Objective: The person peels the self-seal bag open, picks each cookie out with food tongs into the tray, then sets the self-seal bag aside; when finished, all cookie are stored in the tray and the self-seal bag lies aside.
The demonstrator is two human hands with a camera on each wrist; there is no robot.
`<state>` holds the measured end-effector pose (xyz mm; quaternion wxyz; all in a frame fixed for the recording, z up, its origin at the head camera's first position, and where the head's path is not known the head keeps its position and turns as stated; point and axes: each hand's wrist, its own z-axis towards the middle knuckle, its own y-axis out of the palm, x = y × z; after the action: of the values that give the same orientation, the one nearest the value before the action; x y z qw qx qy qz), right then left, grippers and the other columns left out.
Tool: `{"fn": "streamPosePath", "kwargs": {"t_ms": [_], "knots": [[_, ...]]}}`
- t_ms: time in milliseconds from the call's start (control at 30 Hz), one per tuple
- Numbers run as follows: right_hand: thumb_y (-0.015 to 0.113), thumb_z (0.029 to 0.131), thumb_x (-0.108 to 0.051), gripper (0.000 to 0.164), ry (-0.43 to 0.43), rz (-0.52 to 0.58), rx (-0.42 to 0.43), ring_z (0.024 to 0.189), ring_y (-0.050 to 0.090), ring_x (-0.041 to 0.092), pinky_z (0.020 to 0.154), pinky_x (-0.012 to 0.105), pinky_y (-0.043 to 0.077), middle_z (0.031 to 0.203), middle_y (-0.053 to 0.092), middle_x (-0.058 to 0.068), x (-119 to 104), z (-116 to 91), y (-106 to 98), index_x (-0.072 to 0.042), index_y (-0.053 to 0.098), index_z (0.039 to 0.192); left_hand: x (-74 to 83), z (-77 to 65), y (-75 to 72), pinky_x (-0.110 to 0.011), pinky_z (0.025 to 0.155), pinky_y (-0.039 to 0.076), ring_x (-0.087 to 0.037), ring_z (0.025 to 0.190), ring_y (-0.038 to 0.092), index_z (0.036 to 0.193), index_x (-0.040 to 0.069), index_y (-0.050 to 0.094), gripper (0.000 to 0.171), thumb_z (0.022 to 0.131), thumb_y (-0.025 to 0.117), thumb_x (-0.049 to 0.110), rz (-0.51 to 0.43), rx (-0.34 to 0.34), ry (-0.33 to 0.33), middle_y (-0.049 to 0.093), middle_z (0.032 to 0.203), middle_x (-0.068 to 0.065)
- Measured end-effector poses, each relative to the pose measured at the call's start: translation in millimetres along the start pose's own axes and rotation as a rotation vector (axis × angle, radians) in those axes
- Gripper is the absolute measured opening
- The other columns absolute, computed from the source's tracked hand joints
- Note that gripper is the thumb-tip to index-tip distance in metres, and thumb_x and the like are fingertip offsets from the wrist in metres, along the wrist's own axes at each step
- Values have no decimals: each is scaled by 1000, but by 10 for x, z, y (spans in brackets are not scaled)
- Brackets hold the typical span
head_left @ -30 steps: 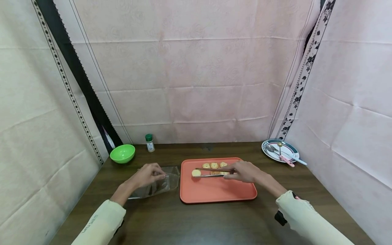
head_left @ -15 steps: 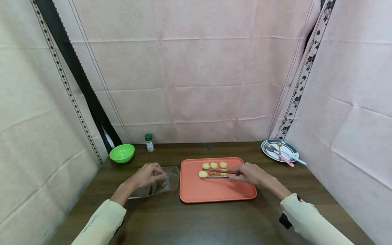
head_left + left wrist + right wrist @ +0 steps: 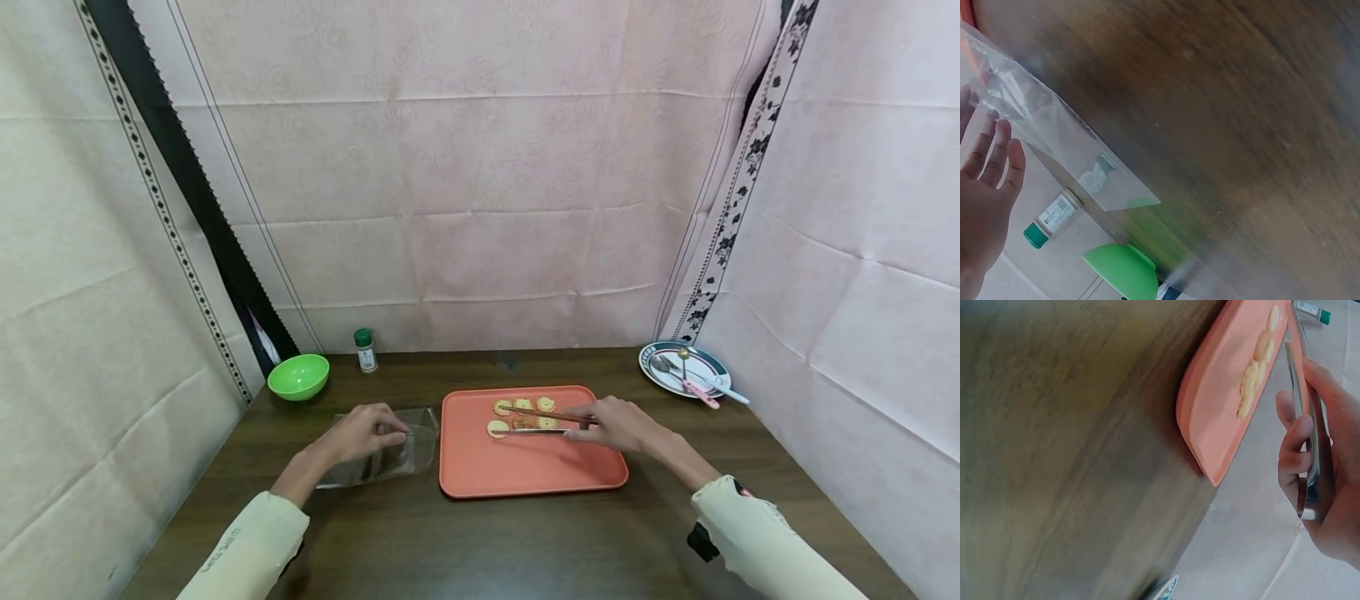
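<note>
My right hand [image 3: 615, 425] grips metal tongs [image 3: 551, 414] over the orange tray [image 3: 525, 477]. Several small round cookies lie there in two rows, partly covered by the tongs. A pale, smooth cookie [image 3: 497, 428] sits at the left end of the front row, beside the tip of the lower tong arm; the upper arm stands apart from it. In the right wrist view, fingers and thumb wrap the tongs' arms [image 3: 1315, 444]. Left of the tray, my left hand [image 3: 367, 432] pinches a clear plastic bag [image 3: 423, 435] lying on the table, its held edge hidden under the fingers.
A green bowl [image 3: 300, 377] and a green-capped small bottle [image 3: 366, 352] stand at the back left. At the back right, a plate [image 3: 654, 367] bears a fork and a pink-handled utensil [image 3: 702, 394]. Cloth walls [image 3: 480, 250] enclose the table [image 3: 480, 550].
The tongs have moved right with the pale cookie, bringing it to the left end of the front row. Their arms have since spread apart. My left hand stays on the bag.
</note>
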<state>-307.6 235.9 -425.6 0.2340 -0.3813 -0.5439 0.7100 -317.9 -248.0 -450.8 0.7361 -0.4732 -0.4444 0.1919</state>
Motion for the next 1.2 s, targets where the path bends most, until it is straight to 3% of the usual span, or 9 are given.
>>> {"fn": "streamPosePath", "kwargs": {"t_ms": [100, 200, 300, 367, 500, 700, 967, 1067, 1200], "knots": [[68, 100, -47, 46, 9, -2, 61, 61, 53, 2, 56, 27, 42, 82, 67, -15, 47, -47, -55, -22, 69, 140, 0, -16, 12, -30, 74, 53, -10, 91, 63, 116, 11, 79, 22, 101, 71, 24, 3, -9, 1, 67, 104, 5], [68, 100, -47, 51, 55, 14, 124, 79, 69, 10, 69, 36, 55, 98, 76, -5, 138, -125, -114, -17, 67, 141, 4, -24, 15, -29, 73, 53, -8, 90, 63, 120, 10, 78, 25, 101, 71, 26, 13, -9, 4, 68, 108, 2], [69, 101, -42, 52, 113, 31, 185, 94, 73, 17, 81, 45, 58, 107, 77, 4, 249, -243, -150, -12, 65, 143, 4, -36, 12, -30, 73, 53, -9, 89, 63, 121, 9, 77, 28, 101, 71, 28, 22, -11, 8, 68, 111, -1], [71, 100, -37, 51, 148, 30, 222, 93, 73, 17, 81, 47, 58, 104, 77, 4, 322, -338, -162, -8, 64, 143, 5, -55, 7, -34, 77, 55, -14, 94, 66, 121, 8, 76, 28, 101, 71, 28, 32, -14, 9, 68, 114, -2], [74, 99, -23, 50, 136, -4, 301, 82, 68, 13, 73, 43, 55, 92, 73, -1, 487, -532, -128, 2, 61, 140, 3, -115, 7, -50, 92, 53, -29, 113, 64, 121, 10, 76, 29, 100, 72, 30, 53, -40, -22, 66, 123, -7], [77, 91, -4, 57, 126, -51, 397, 81, 65, 21, 72, 44, 52, 87, 70, 3, 704, -792, -18, 16, 52, 139, 8, -189, 48, -66, 107, 38, -44, 137, 45, 126, 14, 75, 39, 93, 80, 34, 57, -113, -142, 54, 145, -17], [74, 94, -4, 56, 252, 12, 398, 84, 70, 32, 79, 56, 54, 88, 74, 12, 821, -921, 147, 19, 48, 138, 39, -197, 128, -64, 109, 39, -42, 141, 42, 129, 15, 73, 44, 91, 83, 36, 101, -131, -211, 52, 148, -16], [72, 97, -6, 55, 295, 49, 360, 80, 69, 29, 77, 55, 54, 86, 73, 9, 821, -944, 212, 19, 48, 138, 52, -202, 148, -63, 107, 40, -41, 141, 43, 130, 16, 72, 45, 91, 82, 37, 116, -118, -227, 52, 148, -16], [74, 96, -9, 51, 314, 59, 370, 75, 67, 20, 73, 50, 55, 81, 70, 1, 800, -962, 257, 15, 52, 135, 70, -200, 171, -62, 107, 41, -40, 140, 43, 131, 18, 71, 45, 92, 81, 39, 138, -105, -243, 52, 148, -15]]}}
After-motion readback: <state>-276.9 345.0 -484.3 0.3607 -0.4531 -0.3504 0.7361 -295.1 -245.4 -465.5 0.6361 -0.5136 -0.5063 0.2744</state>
